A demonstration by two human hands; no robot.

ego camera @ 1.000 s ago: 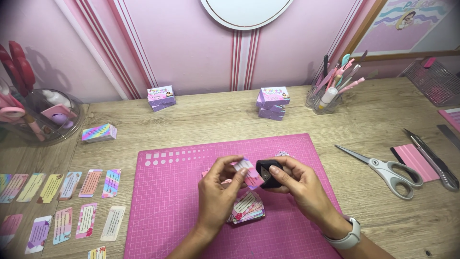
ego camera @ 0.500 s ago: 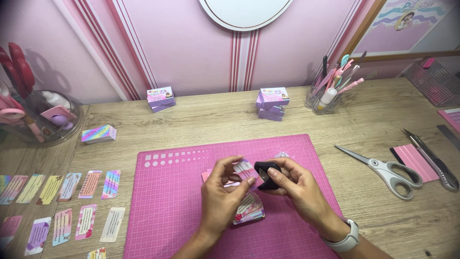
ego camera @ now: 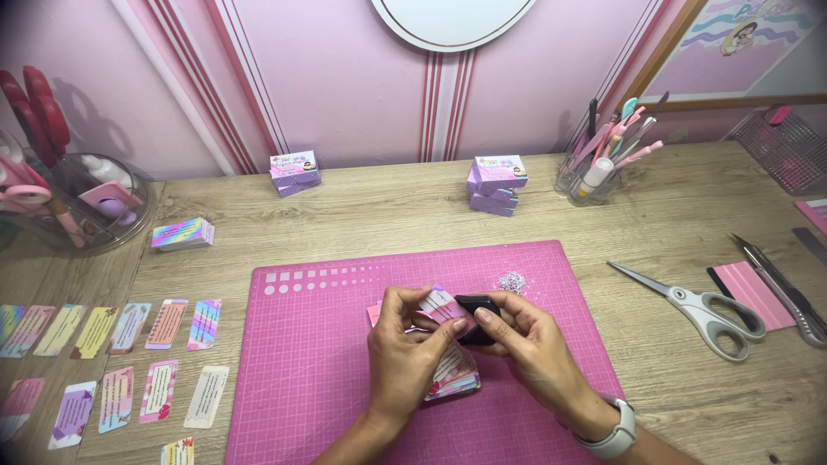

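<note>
Left hand (ego camera: 405,357): fingers pinched on a small pink printed paper card (ego camera: 438,306), held just above the pink gridded cutting mat (ego camera: 319,344).
Right hand (ego camera: 525,344): fingers clamped on a small black punch tool (ego camera: 476,312), which touches the card's edge.
Under the hands: a stack of pink printed cards (ego camera: 455,375) (partly hidden) on the mat.
Nearby: a little heap of paper scraps (ego camera: 510,281).
Right on the wooden surface (ego camera: 388,215): grey-handled scissors (ego camera: 698,306).

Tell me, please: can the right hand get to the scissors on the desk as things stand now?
Probably yes. The scissors lie in the open to the right of the right hand, with bare desk between, but that hand holds a small black tool.
</note>
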